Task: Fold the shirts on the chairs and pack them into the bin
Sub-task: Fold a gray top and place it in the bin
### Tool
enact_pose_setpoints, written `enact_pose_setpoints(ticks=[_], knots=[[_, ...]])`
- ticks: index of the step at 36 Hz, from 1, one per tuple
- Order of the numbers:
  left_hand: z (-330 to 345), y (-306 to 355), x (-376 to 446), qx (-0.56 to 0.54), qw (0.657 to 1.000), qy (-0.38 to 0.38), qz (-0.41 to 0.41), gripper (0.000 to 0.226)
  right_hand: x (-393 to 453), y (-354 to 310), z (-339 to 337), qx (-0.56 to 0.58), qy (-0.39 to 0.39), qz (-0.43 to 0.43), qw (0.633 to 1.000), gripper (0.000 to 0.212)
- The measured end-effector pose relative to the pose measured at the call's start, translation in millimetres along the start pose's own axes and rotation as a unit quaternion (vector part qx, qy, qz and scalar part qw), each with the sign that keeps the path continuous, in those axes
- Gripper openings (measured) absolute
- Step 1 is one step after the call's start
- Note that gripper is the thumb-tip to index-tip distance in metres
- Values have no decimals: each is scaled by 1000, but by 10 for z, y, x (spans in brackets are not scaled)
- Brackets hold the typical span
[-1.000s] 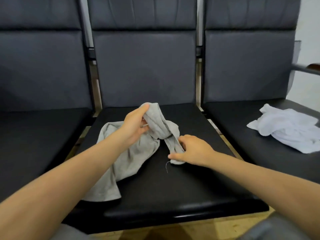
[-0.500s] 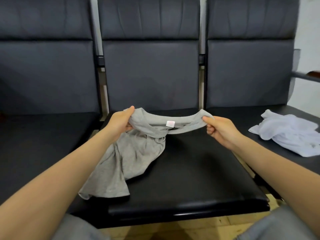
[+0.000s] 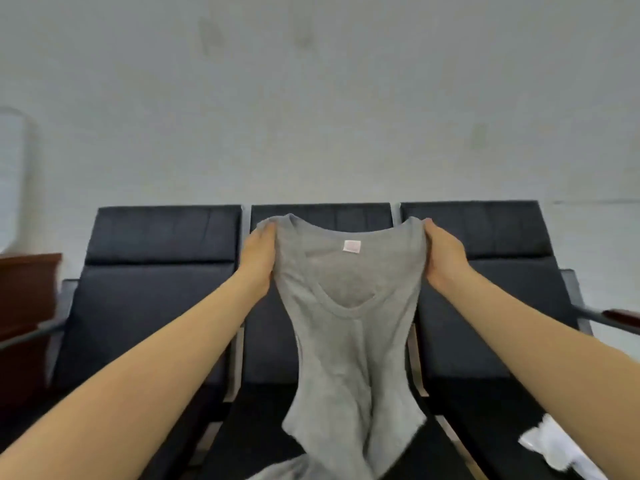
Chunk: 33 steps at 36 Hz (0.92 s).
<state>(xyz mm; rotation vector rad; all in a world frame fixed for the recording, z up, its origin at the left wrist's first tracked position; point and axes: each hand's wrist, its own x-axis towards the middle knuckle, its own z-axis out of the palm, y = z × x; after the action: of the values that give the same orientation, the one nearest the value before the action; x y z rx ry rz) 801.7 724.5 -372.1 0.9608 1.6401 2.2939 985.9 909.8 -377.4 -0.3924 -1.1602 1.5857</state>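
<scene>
A grey sleeveless shirt (image 3: 349, 344) hangs in the air in front of the middle chair (image 3: 322, 216), neck opening and small white label facing me. My left hand (image 3: 258, 261) grips its left shoulder strap and my right hand (image 3: 445, 258) grips the right one, both raised to the height of the chair backs. The shirt's lower part trails down to the middle seat. A crumpled white shirt (image 3: 557, 452) lies on the right chair's seat at the bottom right. No bin is in view.
Three black padded chairs stand in a row against a pale wall; the left chair (image 3: 156, 299) and right chair (image 3: 502, 237) flank the middle one. A dark wooden cabinet (image 3: 24, 299) is at the far left. An armrest (image 3: 620, 317) juts out on the right.
Both hands have lifted the grey shirt off the middle seat and spread it by the shoulders. My view has tilted up, taking in the wall.
</scene>
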Motion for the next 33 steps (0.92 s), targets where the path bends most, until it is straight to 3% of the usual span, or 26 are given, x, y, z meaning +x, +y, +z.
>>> enact_pose_setpoints(ticks=[3,7,13,16,18,21,24,29,31,33], knots=[[86,641,51,0,995,30,96,38,62,-551,346,-11,11,-83,996,24],[161,1392,-36,-41,984,57,164,30,-28,-1220,675,4,-17,-158,987,20],[140,2070,-145,-118,983,20,138,19,-130,-1877,956,49,-37,-175,983,17],[140,2195,-195,-158,981,-31,112,19,-155,-1974,1029,69,-42,-136,987,38],[140,2211,-246,-168,982,-32,76,22,-153,-1966,1057,51,-39,-121,991,40],[123,2063,-220,-150,988,-28,10,32,10,-1827,1087,18,-28,-87,996,39],[88,1757,-49,-111,994,-19,-12,37,208,-1535,1045,-52,-26,-47,997,13],[-64,865,487,-1,999,2,-48,22,630,-686,816,-176,-1,-40,984,7],[-149,410,703,67,995,2,-75,10,789,-247,657,-258,16,-42,965,20],[-267,-61,811,165,981,13,-100,11,833,184,448,-404,22,-58,913,27]])
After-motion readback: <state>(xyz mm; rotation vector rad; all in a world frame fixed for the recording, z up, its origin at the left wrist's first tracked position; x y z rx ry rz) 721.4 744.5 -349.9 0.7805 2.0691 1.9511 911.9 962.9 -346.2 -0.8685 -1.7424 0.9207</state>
